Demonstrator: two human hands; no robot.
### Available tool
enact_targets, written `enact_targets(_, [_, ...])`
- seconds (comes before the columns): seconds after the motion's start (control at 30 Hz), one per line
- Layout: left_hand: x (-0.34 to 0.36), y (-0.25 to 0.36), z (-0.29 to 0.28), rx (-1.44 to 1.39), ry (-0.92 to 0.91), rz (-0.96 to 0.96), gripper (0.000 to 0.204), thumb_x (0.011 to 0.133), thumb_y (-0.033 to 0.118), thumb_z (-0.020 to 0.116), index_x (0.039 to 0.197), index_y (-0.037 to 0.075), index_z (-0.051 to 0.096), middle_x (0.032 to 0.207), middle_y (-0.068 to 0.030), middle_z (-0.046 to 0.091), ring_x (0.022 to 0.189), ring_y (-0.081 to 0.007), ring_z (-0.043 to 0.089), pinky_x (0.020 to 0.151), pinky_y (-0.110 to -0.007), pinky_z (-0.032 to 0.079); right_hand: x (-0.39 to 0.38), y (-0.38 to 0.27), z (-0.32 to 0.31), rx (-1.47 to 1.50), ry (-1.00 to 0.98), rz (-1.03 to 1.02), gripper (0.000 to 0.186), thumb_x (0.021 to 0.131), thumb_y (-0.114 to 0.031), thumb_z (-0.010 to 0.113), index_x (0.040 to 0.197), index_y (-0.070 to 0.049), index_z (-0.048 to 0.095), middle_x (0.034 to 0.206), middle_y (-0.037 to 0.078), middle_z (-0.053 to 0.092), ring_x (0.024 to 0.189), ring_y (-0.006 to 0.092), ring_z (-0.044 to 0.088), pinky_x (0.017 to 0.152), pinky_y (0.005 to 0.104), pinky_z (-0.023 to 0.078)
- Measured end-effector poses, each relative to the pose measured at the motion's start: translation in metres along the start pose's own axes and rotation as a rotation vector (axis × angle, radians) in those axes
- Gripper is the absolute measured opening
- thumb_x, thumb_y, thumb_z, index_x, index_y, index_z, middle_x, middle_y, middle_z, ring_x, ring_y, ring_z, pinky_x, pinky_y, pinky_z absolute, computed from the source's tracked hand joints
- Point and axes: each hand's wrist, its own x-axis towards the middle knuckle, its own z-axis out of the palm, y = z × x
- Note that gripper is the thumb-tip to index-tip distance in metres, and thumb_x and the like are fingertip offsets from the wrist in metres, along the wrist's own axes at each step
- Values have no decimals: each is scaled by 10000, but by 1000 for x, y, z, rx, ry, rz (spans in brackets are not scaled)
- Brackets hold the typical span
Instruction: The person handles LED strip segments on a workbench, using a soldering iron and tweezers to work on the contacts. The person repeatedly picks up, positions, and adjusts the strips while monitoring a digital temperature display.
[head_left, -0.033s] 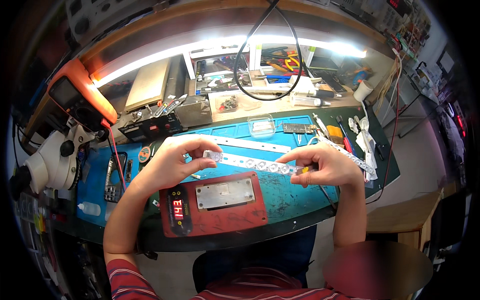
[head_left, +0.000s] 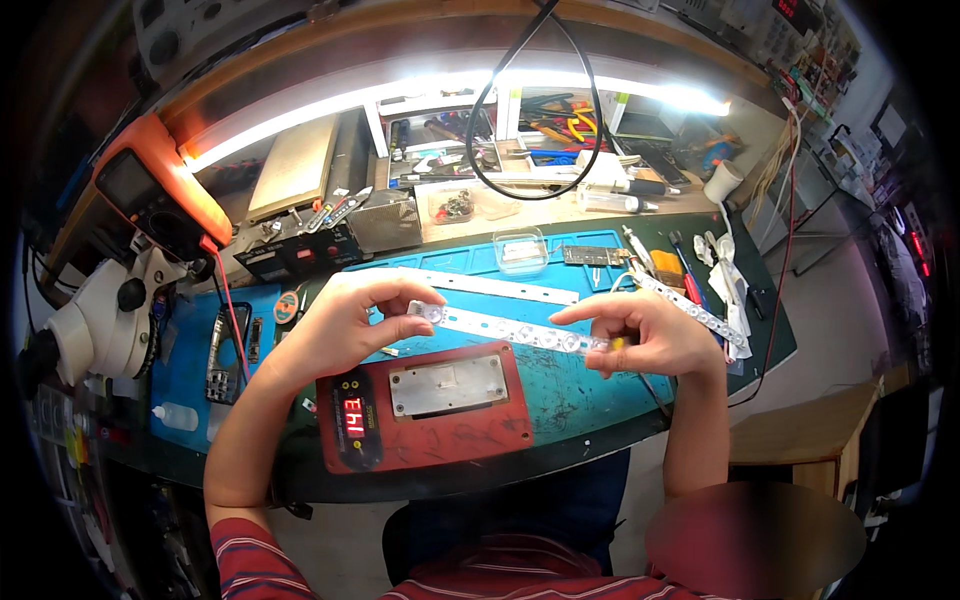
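A white LED strip (head_left: 490, 326) with clear round lenses spans the gap between my hands, above the blue mat (head_left: 580, 400). My left hand (head_left: 350, 315) pinches its left end between thumb and fingers. Its right end, where a small yellow piece shows, is gripped by my right hand (head_left: 660, 330), the index finger stretched out over the strip. Below the strip lies a red heating plate (head_left: 480, 437) with a lit display (head_left: 353, 418) and a bare metal top (head_left: 450, 386). A flat white strip (head_left: 500, 289) rests on the mat behind, and a second lensed strip (head_left: 710, 318) lies beyond my right hand.
An orange multimeter (head_left: 165, 195) and a white microscope (head_left: 95, 320) stand at the left, near a small bottle (head_left: 177, 416). A clear box (head_left: 521, 252) and a circuit board (head_left: 592, 256) lie at the back. A black cable loop (head_left: 475, 130) hangs overhead.
My right index finger has lifted off the strip's lenses, and the strip's right end sits slightly lower. My left hand keeps its hold.
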Motion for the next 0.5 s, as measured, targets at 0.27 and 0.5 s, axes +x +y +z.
enact_targets(0.27, [2, -6, 7, -117, -142, -11, 249, 921, 88, 730, 1165, 45, 749, 999, -67, 726, 946, -169, 649, 880, -318, 498, -37, 19, 15, 175, 103, 41, 340, 956, -143, 701, 1279, -37, 688, 865, 18, 726, 657, 28, 594, 552, 188, 456])
enact_targets(0.5, [0, -8, 10, -135, -196, 6, 261, 913, 108, 744, 1169, 58, 753, 974, -59, 721, 929, -168, 660, 862, -311, 505, -48, 27, 19, 247, 104, 7, 301, 954, -122, 678, 1223, 12, 705, 807, 43, 721, 696, 56, 649, 578, 194, 439])
